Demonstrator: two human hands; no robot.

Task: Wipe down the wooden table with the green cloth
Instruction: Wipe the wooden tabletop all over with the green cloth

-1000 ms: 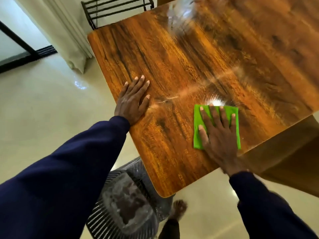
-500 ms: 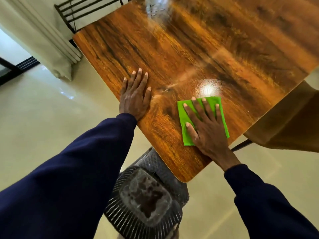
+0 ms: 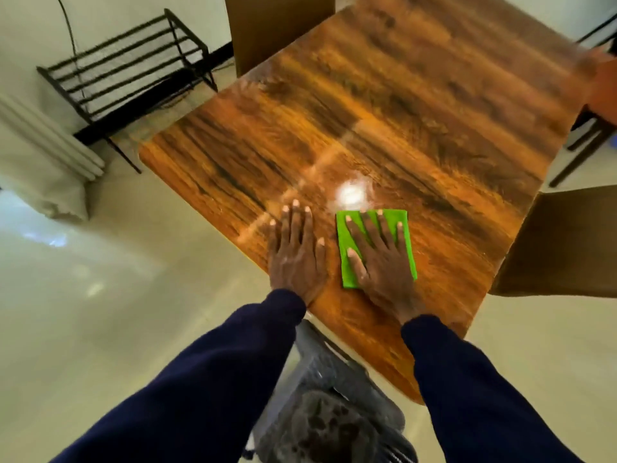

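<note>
The glossy wooden table (image 3: 417,128) fills the upper middle of the head view. A folded green cloth (image 3: 345,262) lies flat near the table's front left edge. My right hand (image 3: 384,259) presses on it with straight, spread fingers and covers most of it. My left hand (image 3: 295,252) rests flat on the bare wood just left of the cloth, fingers straight, close beside the right hand. Both arms wear dark blue sleeves. A bright light glare shows on the wood just beyond the cloth.
A grey plastic chair (image 3: 334,412) stands under the table's near corner. A brown chair (image 3: 561,242) sits at the right edge, another chair back (image 3: 277,28) at the far side. A black wire rack (image 3: 123,65) and a white curtain (image 3: 43,162) stand left.
My right hand has slid the green cloth leftward along the front edge, ending close beside my left hand, which stayed flat. The view has swung, showing more of the table.
</note>
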